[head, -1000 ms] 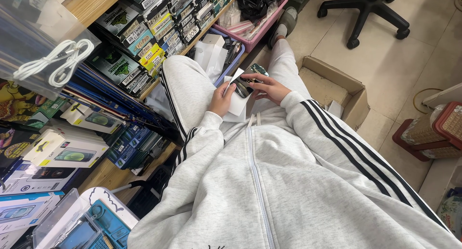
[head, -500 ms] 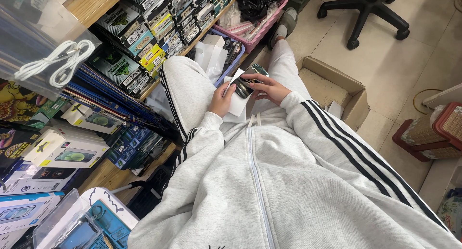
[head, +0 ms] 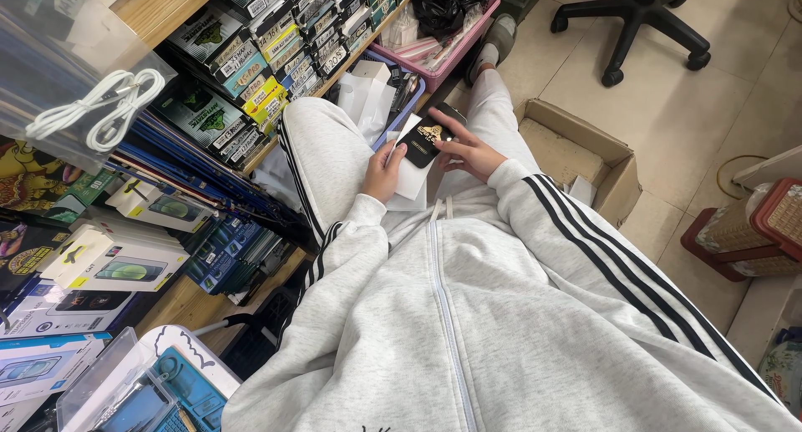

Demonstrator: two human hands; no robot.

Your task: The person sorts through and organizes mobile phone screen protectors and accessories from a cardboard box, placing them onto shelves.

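Note:
I sit in a grey tracksuit with black stripes, both hands over my lap. My right hand (head: 468,148) holds a small flat black packet (head: 426,139) with a gold mark on it. My left hand (head: 383,171) grips white paper sheets (head: 411,180) lying on my thigh, just under and left of the black packet. The two hands are close together, nearly touching at the packet.
Wooden shelves (head: 159,10) at left are packed with boxed phone accessories. A pink basket (head: 455,52) with a black bag and a purple tray (head: 393,119) of white packets stand ahead. An open cardboard box (head: 585,160) sits right of my leg. An office chair base (head: 635,18) stands beyond.
The black packet has tipped up slightly in my right hand, showing its face more. Both hands stay over my lap.

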